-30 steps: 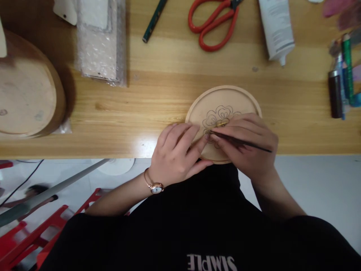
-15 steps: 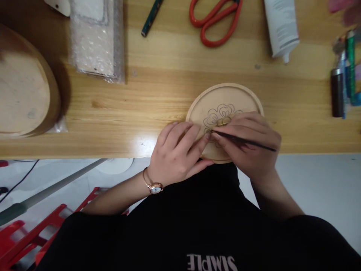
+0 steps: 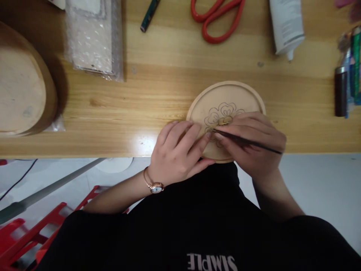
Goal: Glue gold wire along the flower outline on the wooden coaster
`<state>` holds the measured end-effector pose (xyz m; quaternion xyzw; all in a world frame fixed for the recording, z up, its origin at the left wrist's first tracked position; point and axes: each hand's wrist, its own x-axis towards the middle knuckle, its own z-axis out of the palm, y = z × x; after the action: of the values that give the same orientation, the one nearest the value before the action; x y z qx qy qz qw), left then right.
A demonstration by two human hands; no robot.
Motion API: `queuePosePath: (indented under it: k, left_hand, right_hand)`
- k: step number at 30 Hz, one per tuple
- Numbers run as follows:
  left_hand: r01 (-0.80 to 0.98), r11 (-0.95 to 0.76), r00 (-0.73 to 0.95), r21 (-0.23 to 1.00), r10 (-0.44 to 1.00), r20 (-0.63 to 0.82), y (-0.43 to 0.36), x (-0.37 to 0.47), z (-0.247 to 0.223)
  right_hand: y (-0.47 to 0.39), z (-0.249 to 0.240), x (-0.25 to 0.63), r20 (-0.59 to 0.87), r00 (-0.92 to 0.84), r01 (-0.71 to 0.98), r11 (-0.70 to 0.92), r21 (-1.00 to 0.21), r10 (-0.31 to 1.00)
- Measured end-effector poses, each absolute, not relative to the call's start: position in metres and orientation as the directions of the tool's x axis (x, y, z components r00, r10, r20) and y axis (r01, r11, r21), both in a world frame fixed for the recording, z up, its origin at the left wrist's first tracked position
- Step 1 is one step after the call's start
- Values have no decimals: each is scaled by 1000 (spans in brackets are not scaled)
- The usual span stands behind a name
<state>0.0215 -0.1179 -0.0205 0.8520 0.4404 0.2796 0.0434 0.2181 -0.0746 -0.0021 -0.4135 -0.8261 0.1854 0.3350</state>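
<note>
A round wooden plate with a raised rim lies at the table's front edge, a flower outline drawn on its face. My right hand pinches a thin dark tool, whose tip points left onto the drawing. Part of the flower is hidden beneath this hand. Over the plate's left edge rests my left hand, its thumb below the rim and a fingertip close to the tool's tip. Whether the left hand grips the rim firmly is hard to see, but its fingers hold the plate's side.
Red-handled scissors, a dark green pen and a white tube lie farther back. A bubble-wrapped package and a large round wooden piece are at left. Markers sit at right; red stools stand below.
The view has shifted slightly, so the objects at the back sit a little higher. My right hand and the tool have moved slightly right; my left hand keeps its place on the plate.
</note>
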Motion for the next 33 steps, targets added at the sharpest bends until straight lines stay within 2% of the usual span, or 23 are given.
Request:
queuePosePath:
  k: [15,22,33]
  left_hand:
    - [732,-605,458,314,777,431,-117,21,-20]
    - [723,-603,454,338,783,426,-119,21,-21]
    - [731,-608,456,309,773,441,-118,21,-22]
  right_hand:
    - [-76,-3,215,400,-387,571,556,-604,831]
    - [-79,-2,214,396,-376,601,546,-584,838]
    - [-79,-1,214,392,-396,618,557,-555,830]
